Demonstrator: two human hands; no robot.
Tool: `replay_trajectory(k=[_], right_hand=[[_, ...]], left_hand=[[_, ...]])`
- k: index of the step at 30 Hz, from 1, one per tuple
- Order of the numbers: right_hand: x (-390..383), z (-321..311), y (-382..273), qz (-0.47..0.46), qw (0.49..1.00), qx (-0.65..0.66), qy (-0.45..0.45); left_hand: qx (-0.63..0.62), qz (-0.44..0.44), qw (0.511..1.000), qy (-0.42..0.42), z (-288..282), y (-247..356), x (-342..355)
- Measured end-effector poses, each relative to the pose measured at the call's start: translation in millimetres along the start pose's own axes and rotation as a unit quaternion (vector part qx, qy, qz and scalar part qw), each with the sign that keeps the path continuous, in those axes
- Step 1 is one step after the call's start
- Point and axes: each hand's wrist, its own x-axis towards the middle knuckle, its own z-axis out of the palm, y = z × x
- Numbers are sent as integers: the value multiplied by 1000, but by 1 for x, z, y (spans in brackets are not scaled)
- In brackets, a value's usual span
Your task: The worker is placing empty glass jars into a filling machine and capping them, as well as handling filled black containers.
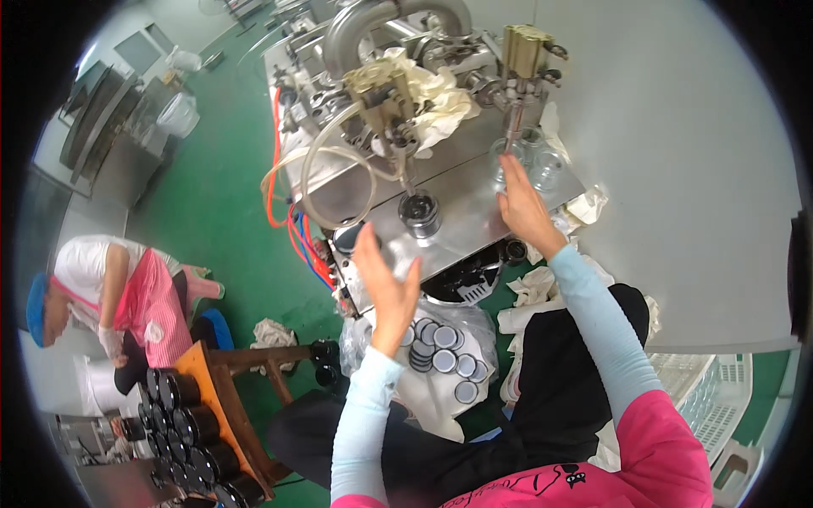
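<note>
Two hands: working over the steel worktop [474,212]
Left hand [385,284]: hovering open beside a dark jar [420,213]
Right hand [521,207]: gripping a clear jar [506,157]

A small factory filling room is shown. A steel filling machine [406,110] with hoses and nozzles is set on a green painted floor [212,203]. Left of the machine, rows of dark filled jars [186,423] are stacked, and a capped, aproned worker [110,296] is seated.
</note>
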Motion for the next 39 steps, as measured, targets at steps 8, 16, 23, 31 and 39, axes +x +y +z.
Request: replay_trajectory(k=[8, 16, 23, 31, 39], right_hand=[[7, 9, -10, 48, 998, 3, -34], [-1, 7, -37, -67, 987, 91, -118], [6, 34, -67, -135, 974, 115, -138], [8, 44, -70, -140, 970, 141, -143], [-2, 12, -76, -152, 955, 225, -119]], left_hand=[[-40, -118, 992, -1, 61, -30, 30], [-21, -179, 984, -13, 49, -25, 10], [-68, -228, 971, -15, 16, -14, -26], [-78, -177, 981, 18, -15, -16, -41], [-115, -387, 902, 152, -72, -113, -62]])
